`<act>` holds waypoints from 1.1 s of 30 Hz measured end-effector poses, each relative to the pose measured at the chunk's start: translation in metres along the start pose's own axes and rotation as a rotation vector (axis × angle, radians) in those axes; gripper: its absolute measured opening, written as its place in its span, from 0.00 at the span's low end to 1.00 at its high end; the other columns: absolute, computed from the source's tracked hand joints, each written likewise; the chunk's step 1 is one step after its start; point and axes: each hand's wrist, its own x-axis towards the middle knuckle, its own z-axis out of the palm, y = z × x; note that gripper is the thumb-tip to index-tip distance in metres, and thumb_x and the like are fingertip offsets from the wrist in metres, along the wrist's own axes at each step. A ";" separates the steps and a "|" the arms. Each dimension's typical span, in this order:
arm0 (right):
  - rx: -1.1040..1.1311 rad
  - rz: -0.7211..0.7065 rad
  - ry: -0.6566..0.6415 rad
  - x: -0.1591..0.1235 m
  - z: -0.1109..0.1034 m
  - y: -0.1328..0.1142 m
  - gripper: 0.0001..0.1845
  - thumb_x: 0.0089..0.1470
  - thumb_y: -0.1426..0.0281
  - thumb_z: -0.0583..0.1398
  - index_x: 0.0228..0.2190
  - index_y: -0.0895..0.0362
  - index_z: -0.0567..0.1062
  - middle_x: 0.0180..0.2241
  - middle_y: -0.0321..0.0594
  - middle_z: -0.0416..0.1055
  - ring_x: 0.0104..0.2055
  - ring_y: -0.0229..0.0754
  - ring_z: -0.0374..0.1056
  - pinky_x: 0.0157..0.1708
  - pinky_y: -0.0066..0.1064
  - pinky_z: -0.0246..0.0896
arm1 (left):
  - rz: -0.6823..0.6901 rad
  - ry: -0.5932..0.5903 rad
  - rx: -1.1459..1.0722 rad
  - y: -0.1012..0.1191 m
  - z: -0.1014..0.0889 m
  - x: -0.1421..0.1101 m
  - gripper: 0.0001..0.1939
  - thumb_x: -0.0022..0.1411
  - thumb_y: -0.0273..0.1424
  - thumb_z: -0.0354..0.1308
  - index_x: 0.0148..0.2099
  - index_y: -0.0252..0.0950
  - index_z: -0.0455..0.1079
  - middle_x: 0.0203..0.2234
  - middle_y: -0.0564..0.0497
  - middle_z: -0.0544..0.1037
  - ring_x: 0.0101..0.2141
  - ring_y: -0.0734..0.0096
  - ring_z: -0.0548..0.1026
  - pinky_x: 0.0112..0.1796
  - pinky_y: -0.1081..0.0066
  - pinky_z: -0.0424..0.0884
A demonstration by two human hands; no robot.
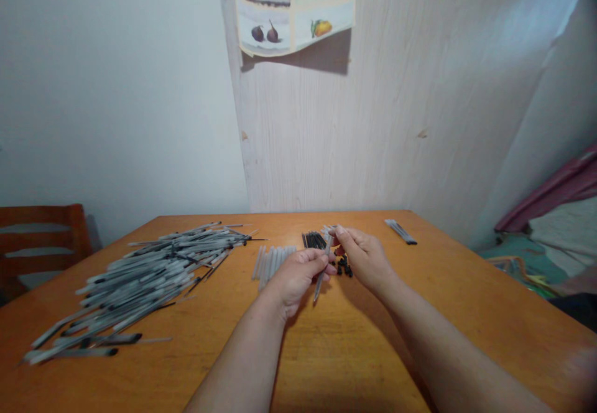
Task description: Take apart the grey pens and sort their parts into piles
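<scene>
In the head view my left hand (301,273) is closed around the middle of a slim, translucent pen (318,290), which is tilted with its lower tip toward me. My right hand (366,254) pinches at the pen's upper end; its fingertips partly hide what is there. Left of my hands lies a row of frosted pen barrels (272,260). Just beyond them is a bunch of thin black sticks, like refills (312,239). Small black plugs (346,269) are scattered under my right hand, and small clear pieces (327,229) show behind my fingers.
A large heap of grey and clear pens and barrels (153,276) spreads over the table's left side. Several pens with black ends (401,231) lie together at the back right. A wooden chair (41,217) stands at the left; fruit pictures (293,9) hang on the wall.
</scene>
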 end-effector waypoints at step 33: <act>-0.507 0.560 -0.359 0.000 -0.018 0.065 0.09 0.43 0.69 0.64 0.17 0.58 0.72 0.15 0.34 0.66 0.19 0.35 0.59 0.20 0.27 0.45 | 0.023 0.090 0.050 0.009 0.001 -0.006 0.18 0.57 0.40 0.64 0.43 0.31 0.76 0.30 0.46 0.78 0.29 0.74 0.72 0.33 0.73 0.64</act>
